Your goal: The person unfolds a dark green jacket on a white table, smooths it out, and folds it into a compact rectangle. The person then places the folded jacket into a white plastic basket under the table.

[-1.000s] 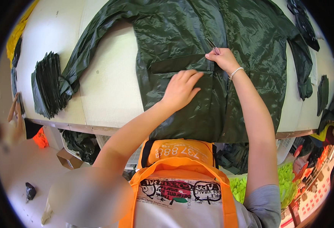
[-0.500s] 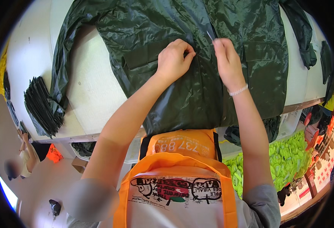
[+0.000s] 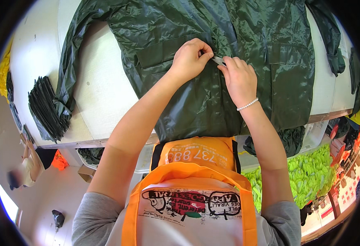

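Observation:
A shiny dark green jacket (image 3: 184, 110) lies spread over the table, its front toward me and its hem at the near edge. My left hand (image 3: 191, 59) is closed in a pinch beside the end of the left pocket flap (image 3: 163, 55); what lies between the fingertips is too small to make out. Close to it on the right, my right hand (image 3: 240, 80) grips thread snips (image 3: 218, 60), silver-bladed and mostly covered by the fingers. Their blades point left, right by my left fingertips.
A stack of folded dark green pieces (image 3: 48, 108) sits on the white table (image 3: 100, 86), left of the jacket's sleeve. Bright lime-green items (image 3: 311, 176) are piled below the table at right. An orange bag (image 3: 196, 153) touches the table's near edge. A person (image 3: 32, 162) works at far left.
My right hand has come down and left, bringing the snips from above the jacket front to my left fingertips. My left hand keeps its pinch, nearly in place.

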Available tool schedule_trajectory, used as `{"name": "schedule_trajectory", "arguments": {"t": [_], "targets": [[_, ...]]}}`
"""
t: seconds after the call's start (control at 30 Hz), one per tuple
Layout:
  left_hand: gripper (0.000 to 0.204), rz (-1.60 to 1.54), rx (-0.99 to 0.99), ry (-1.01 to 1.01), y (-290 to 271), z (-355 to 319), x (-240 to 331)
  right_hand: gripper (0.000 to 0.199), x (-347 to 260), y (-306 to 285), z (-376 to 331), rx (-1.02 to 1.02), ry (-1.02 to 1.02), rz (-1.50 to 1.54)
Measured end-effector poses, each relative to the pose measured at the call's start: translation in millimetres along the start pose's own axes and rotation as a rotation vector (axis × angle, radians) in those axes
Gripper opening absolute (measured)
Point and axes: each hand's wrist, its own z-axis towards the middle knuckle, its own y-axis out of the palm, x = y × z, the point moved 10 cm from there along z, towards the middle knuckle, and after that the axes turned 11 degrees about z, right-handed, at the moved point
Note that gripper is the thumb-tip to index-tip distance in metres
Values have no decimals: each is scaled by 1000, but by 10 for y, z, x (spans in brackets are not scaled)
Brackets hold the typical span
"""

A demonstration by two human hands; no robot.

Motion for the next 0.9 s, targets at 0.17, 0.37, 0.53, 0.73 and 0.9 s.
{"name": "schedule_trajectory", "arguments": {"t": [0.17,0.37,0.53,0.73,0.9], "targets": [[10,5,26,-31,3,-3,-17,17,84,7,-9,-5,23,14],[9,-20,52,-37,-39,-13,9,28,655,198,-206,122,530,872],[7,-4,94,221,-69,-140,153,25,641,412,-140,67,597,824],[9,238,123,402,-30,-333,253,18,635,490,-165,-25,695,603],[8,194,217,292,-71,-289,276,15,715,595,-174,-101,700,926]]}}
